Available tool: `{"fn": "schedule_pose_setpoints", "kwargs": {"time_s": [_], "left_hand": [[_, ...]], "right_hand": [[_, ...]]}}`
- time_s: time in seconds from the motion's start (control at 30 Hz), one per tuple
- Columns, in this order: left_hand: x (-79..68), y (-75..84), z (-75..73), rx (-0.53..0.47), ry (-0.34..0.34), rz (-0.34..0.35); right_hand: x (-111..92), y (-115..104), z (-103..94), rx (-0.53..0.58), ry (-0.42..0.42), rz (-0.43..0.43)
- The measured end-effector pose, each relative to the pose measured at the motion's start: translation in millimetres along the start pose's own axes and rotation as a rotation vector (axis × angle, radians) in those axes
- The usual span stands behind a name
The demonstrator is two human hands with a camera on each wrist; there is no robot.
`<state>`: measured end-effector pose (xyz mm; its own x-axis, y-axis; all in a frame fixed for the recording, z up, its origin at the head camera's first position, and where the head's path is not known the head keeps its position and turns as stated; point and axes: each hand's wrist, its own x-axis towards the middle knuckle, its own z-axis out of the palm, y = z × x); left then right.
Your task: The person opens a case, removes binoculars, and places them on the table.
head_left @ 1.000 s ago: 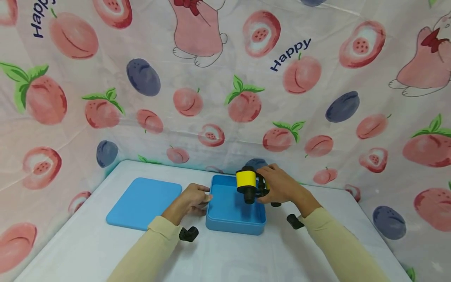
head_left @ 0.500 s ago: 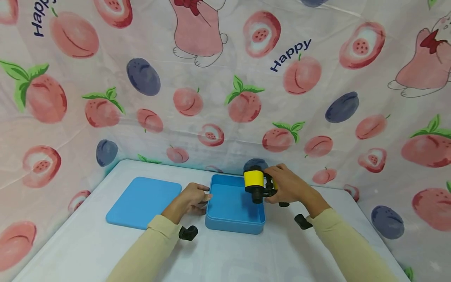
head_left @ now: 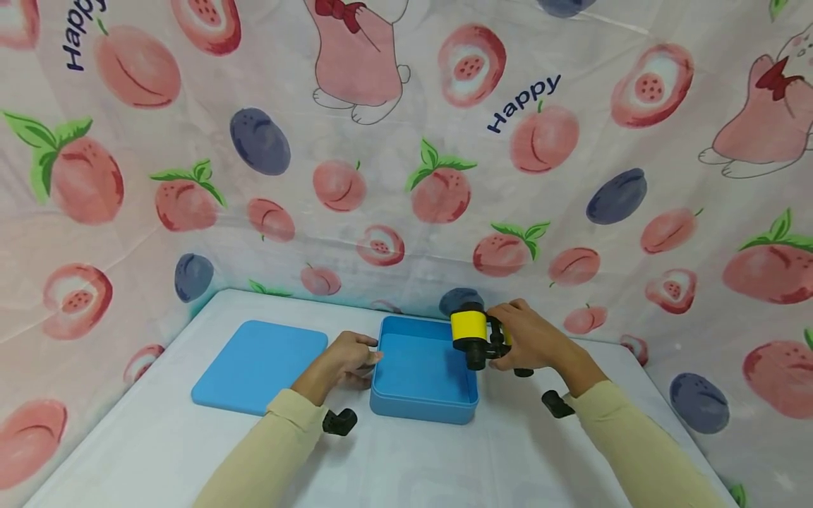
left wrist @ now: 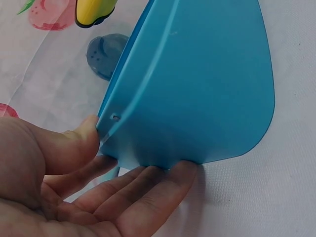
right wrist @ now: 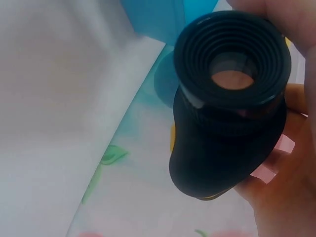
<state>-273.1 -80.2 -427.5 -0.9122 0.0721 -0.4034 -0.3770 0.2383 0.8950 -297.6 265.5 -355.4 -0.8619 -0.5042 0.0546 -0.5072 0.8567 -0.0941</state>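
Judged the step in hand as holding one thing aloft while steadying another. Recorded patterned cloth (head_left: 387,152) hanging behind white desk (head_left: 406,466). Found uncovered blue box (head_left: 422,413) at mid-desk, with flat blue panel (head_left: 260,367) to its left. Noted left hand (head_left: 344,356), grip pinching the box's left wall; right hand (head_left: 526,335), grip clamped on yellow-black binoculars (head_left: 468,327) raised at the box's right wall, contact unverifiable. Judged necessary for next move: a steady box and clearance of its right rim, the nearest obstacle.
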Motion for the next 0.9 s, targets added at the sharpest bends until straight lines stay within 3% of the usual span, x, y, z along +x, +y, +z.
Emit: {"fn": "schedule_pose_setpoints", "kwargs": {"time_s": [0.9], "left_hand": [[-0.3, -0.4, 2.0, -0.012, 0.021, -0.012]], "right_hand": [[-23, 23, -10.7, 0.029, 0.022, 0.042]]}}
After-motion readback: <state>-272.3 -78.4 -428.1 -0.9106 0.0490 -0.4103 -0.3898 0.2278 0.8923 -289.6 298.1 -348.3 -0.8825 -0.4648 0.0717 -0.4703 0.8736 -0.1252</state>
